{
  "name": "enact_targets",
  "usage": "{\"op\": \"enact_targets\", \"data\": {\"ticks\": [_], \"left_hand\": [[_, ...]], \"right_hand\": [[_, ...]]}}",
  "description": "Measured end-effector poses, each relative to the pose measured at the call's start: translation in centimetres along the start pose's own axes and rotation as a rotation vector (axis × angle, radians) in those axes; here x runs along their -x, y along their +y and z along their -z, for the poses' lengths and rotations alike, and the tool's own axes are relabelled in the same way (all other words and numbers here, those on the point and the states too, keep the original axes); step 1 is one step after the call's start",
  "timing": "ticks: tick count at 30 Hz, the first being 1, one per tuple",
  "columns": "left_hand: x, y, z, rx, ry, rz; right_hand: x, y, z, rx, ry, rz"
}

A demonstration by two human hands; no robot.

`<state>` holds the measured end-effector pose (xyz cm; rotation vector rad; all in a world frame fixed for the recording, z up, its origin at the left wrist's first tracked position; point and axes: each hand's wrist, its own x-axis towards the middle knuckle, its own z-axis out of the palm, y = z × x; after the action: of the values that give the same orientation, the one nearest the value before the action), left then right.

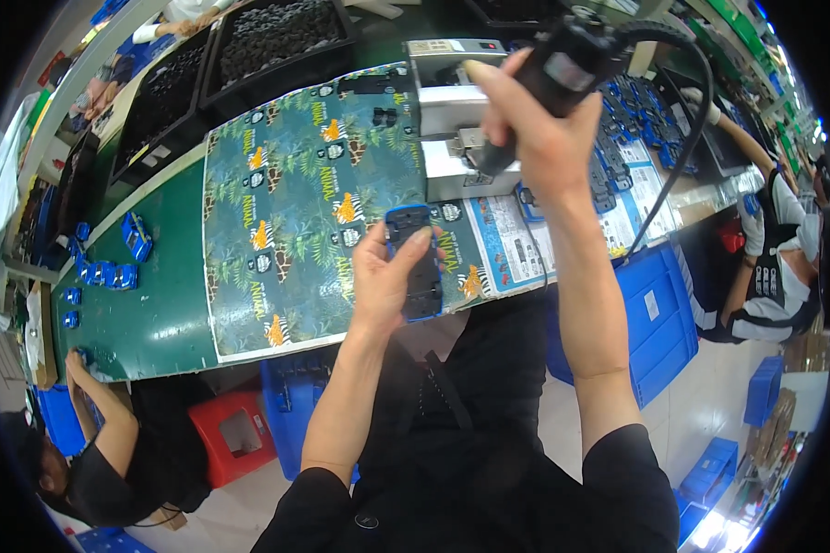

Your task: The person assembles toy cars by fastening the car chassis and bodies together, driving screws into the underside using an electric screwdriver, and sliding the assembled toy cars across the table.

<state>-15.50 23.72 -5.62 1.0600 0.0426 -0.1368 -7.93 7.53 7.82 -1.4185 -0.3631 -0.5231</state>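
My left hand [383,276] is closed on a flat black plastic part with a blue rim [423,286], its thumb lying across the top face. It hangs over the near edge of a sheet printed with animals and leaves [295,212]. My right hand [546,138] is wrapped round a black electric screwdriver [576,64] with a thick cable, raised above the table. The tool's lower end points down at a silver metal box-shaped device [470,180]; whether they touch I cannot tell. Small black pieces [385,117] lie on the sheet left of the device.
Black trays of small dark parts [277,41] stand at the back left. Several blue-and-black parts [618,166] lie right of the device, others [111,275] on the green table at left. Co-workers sit at both sides. A blue bin [641,304] and a red stool [235,438] stand below.
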Motion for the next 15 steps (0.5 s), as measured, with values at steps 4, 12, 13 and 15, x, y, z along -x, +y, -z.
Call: {"op": "enact_targets", "data": {"ticks": [4,12,13,15], "left_hand": [[0.1,-0.2,-0.1,-0.011,0.003,-0.022],[0.1,0.1,-0.3,-0.018,0.009,-0.007],[0.1,0.1,-0.4,-0.02,0.014,-0.016],[0.2,0.2,-0.5,-0.02,0.012,-0.027]], "right_hand": [[2.9,-1.9,1.0,-0.317,0.008,0.0],[5.7,-1.8,-0.8,-0.479,-0.077,0.177],[5.8,-1.6,-1.0,-0.469,-0.064,0.149],[6.0,-1.4,-1.4,-0.445,-0.062,0.126]]}}
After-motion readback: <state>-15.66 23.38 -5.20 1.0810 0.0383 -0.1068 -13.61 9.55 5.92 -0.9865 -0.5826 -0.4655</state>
